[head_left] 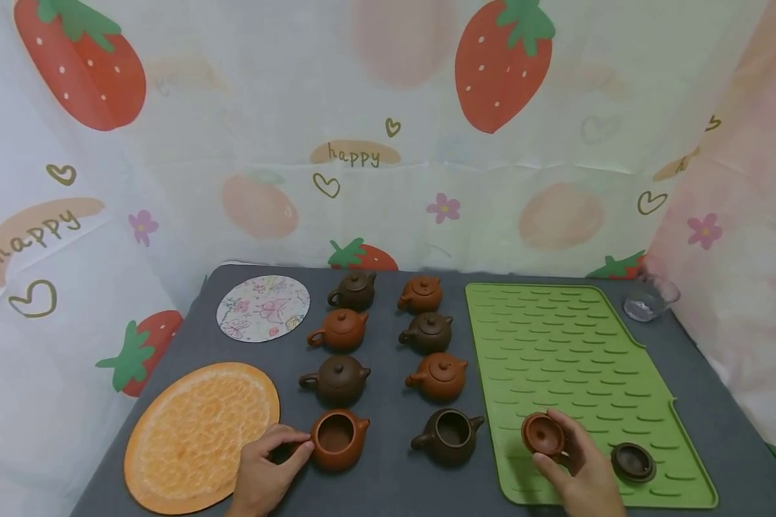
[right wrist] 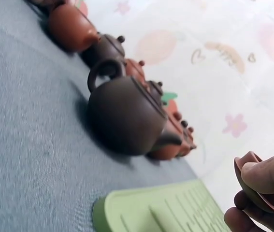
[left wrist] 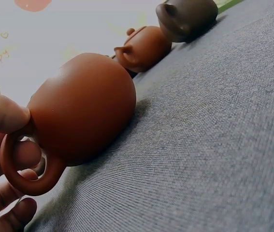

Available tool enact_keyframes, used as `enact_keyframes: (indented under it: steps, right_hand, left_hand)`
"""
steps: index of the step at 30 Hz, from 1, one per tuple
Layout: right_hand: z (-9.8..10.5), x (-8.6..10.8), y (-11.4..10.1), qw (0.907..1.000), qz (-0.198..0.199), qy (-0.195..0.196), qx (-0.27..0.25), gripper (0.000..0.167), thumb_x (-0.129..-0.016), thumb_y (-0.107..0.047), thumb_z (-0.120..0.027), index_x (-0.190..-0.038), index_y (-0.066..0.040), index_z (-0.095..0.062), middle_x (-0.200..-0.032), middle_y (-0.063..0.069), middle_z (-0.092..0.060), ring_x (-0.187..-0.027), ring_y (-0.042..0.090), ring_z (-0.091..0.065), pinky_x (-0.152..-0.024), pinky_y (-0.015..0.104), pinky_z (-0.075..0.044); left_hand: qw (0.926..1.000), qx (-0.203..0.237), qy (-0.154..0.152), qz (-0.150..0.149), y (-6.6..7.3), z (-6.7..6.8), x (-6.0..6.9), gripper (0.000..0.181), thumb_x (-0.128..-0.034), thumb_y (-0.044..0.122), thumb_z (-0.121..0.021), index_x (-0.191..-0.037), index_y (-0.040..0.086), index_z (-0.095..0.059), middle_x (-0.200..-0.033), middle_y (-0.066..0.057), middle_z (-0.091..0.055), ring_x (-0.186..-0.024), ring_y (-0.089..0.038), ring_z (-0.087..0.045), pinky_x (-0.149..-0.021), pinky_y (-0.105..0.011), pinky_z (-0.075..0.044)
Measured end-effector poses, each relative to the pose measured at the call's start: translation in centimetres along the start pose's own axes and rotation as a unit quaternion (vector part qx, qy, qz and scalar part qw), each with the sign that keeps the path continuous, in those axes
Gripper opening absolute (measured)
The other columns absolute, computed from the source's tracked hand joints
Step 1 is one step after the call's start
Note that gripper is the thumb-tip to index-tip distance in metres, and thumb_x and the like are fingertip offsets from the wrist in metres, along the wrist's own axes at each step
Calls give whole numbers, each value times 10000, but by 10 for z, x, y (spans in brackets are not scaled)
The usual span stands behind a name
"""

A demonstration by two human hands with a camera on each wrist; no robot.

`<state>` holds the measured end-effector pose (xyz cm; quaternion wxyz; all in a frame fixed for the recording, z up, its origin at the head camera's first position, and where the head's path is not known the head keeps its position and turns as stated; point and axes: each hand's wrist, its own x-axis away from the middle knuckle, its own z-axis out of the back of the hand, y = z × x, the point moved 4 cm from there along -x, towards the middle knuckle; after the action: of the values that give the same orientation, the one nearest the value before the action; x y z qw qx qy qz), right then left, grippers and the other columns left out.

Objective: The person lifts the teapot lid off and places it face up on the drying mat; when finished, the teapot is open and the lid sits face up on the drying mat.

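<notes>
A white cloth wall with red strawberries [head_left: 259, 108] hangs at twelve o'clock, behind a table with a dark grey cloth top [head_left: 388, 488]. On it, a flat, bumpy, green mat [head_left: 556, 345] lies at three o'clock, a round, tan mat that looks like bread [head_left: 200, 431] at eight, and a round, white, flowery mat [head_left: 263, 309] at ten. Near seven o'clock, the person's left hand [head_left: 268, 470] pinches the handle [left wrist: 30, 187] of a round, orange-brown, open-topped clay teapot [head_left: 345, 459]. Over the green mat, at four o'clock, the right hand [head_left: 588, 474] pinches a round, orange-brown clay lid [head_left: 543, 434], its hollow side showing. A round, dark brown, open-topped clay teapot [head_left: 455, 454] sits at the orange one's three o'clock. Six lidded clay teapots, orange-brown or dark brown, [head_left: 339, 384] stand in two rows toward twelve. A clear glass cup [head_left: 648, 301] sits at two. A round, dark brown clay lid [head_left: 634, 462] lies on the green mat at the right hand's three o'clock.
</notes>
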<state>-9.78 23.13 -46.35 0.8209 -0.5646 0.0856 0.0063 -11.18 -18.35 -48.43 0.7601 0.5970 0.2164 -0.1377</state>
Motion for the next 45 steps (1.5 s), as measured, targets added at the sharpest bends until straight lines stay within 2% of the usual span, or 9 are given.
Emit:
enact_keyframes:
  steps: [6, 11, 14, 20, 26, 30, 37, 41, 45]
  right_hand:
    - [8, 1, 14, 9977, -489, -39, 461, 604, -876, -39, -711, -1397, 27, -412, -1237, 231, -542, -934, 9, -590, -745, 294, -527]
    - [15, 3, 27, 9904, -1158, -313, 686, 636, -887, -48, -694, -1430, 5, -367, -1285, 246, -506, -1018, 209, -606, -766, 286, -515]
    - [18, 6, 33, 9876, -1277, -484, 772, 639, -897, -53, -682, -1432, 27, -343, -1287, 268, -489, -1037, 321, -584, -775, 300, -512]
    - [22, 7, 40, 9849, -1325, -605, 935, 625, -882, 11, -661, -1420, 52, -347, -1267, 277, -491, -911, 213, -609, -705, 317, -514]
    - [24, 4, 46, 9756, -1702, -835, 1109, 646, -871, 59, -659, -1427, 42, -331, -1262, 276, -482, -984, 339, -587, -722, 343, -510]
    - [23, 3, 47, 9735, -1680, -955, 1226, 655, -849, 93, -665, -1419, 51, -346, -1239, 264, -504, -978, 341, -591, -723, 352, -507]
    - [23, 0, 45, 9742, -1210, -1085, 1565, 646, -831, 60, -701, -1396, 75, -387, -1245, 269, -508, -1022, 371, -568, -755, 378, -501]
    - [23, -1, 46, 9776, -1148, -1122, 1364, 673, -822, 28, -730, -1395, 88, -382, -1250, 279, -502, -1038, 378, -565, -750, 349, -508]
    - [23, -1, 48, 9778, -1265, -1134, 1229, 726, -816, -24, -761, -1413, 74, -360, -1274, 287, -484, -1066, 383, -553, -743, 338, -509]
  left_hand:
    - [9999, 15, -74, 96, 5, -1, -1, 165, -756, -148, -744, -853, -16, -727, -763, -96, -648, -701, -172, -599, -628, -258, -494]
    - [10000, 42, -50, 33, 3, -1, -1, 173, -754, -147, -746, -859, -10, -730, -763, -83, -648, -704, -180, -597, -634, -259, -494]
    - [10000, 43, -59, 25, 3, -1, -2, 173, -756, -146, -745, -863, -11, -731, -765, -83, -650, -710, -186, -599, -642, -256, -496]
    - [9999, 14, -103, 118, 3, 1, -3, 163, -759, -142, -745, -861, -16, -729, -764, -97, -654, -721, -186, -606, -652, -258, -500]
    - [10000, -36, 16, 69, 5, 0, -1, 180, -742, -162, -744, -852, -20, -729, -759, -90, -652, -712, -195, -604, -654, -247, -494]
    - [9999, -56, 65, 78, 5, 0, 0, 186, -736, -168, -744, -848, -20, -730, -759, -87, -652, -709, -196, -603, -652, -240, -492]
    - [9994, -12, -222, 248, 1, 1, 0, 148, -763, -148, -738, -861, -38, -720, -774, -119, -660, -733, -189, -617, -665, -259, -503]
    - [9994, -38, -201, 295, 2, 1, 0, 149, -760, -146, -742, -860, -39, -718, -775, -110, -661, -728, -184, -618, -658, -258, -504]
    - [9995, -75, -137, 283, 4, 2, -1, 156, -752, -157, -740, -859, -46, -716, -780, -125, -661, -726, -188, -624, -655, -254, -508]
